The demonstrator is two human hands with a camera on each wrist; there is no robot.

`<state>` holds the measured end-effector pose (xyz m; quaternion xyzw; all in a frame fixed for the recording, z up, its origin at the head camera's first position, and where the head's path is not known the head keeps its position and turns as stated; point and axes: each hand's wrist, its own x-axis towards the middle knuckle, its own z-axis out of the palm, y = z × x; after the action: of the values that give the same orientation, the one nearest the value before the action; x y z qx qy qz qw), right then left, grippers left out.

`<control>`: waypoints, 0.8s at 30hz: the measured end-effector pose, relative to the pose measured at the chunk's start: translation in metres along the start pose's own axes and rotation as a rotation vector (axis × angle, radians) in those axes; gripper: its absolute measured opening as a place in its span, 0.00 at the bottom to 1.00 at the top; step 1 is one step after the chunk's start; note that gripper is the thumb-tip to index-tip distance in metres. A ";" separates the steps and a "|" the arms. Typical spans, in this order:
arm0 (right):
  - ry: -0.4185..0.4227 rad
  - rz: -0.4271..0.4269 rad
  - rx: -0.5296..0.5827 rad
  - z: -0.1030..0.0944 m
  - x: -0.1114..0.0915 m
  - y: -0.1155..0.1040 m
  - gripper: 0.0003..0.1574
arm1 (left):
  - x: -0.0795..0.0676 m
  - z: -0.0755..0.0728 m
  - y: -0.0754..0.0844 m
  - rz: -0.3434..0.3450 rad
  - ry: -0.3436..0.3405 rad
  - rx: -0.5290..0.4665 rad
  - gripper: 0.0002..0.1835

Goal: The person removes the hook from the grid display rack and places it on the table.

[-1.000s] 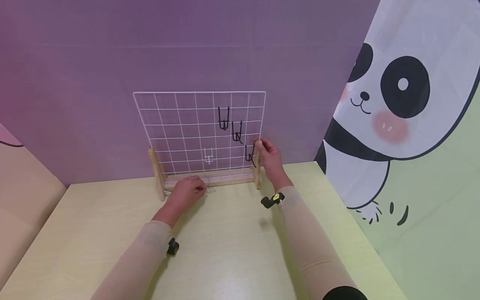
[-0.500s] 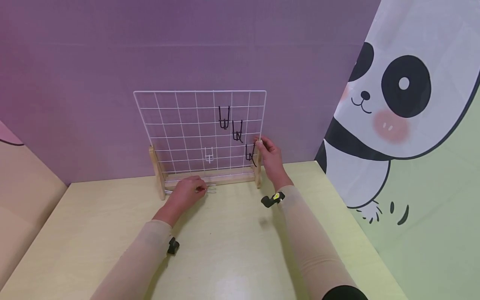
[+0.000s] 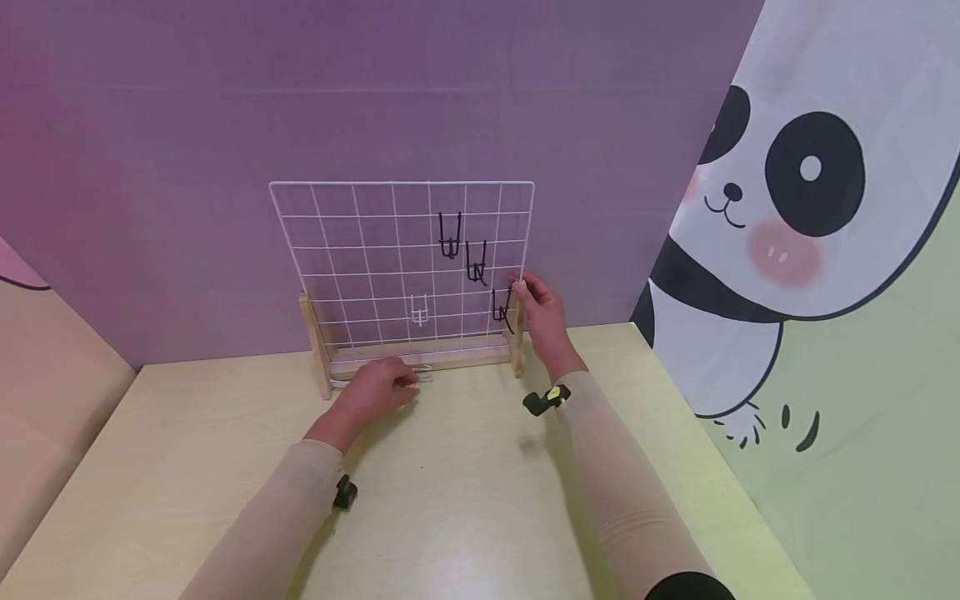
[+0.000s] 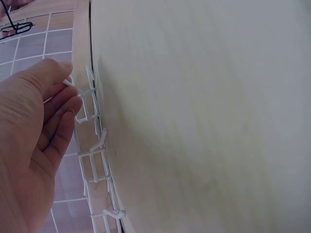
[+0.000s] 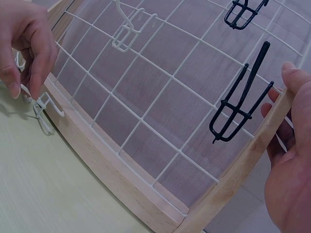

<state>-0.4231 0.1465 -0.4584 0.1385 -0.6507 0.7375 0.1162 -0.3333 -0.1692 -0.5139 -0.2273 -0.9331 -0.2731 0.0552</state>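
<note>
An indoor corner decorated like a child's room, though the exact sort of place cannot be told; a cartoon panda (image 3: 795, 250) fills the frame's right; a purple wall (image 3: 405, 100) spans the top; a pale tabletop (image 3: 465, 492) lies below.

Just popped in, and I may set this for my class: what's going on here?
A person has both hands at a wire grid in a wooden stand. The right hand grips the stand's right upright, while the left hand pinches a white hook low along the stand's front, near more white hooks. Three black hooks and another white hook hang on the grid.
</note>
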 end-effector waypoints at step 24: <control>0.009 0.004 -0.028 0.000 0.001 0.001 0.21 | -0.001 -0.001 0.002 -0.059 -0.086 0.024 0.12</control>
<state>-0.4243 0.1463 -0.4592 0.1320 -0.6605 0.7294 0.1196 -0.3318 -0.1685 -0.5128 -0.2105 -0.9441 -0.2535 0.0097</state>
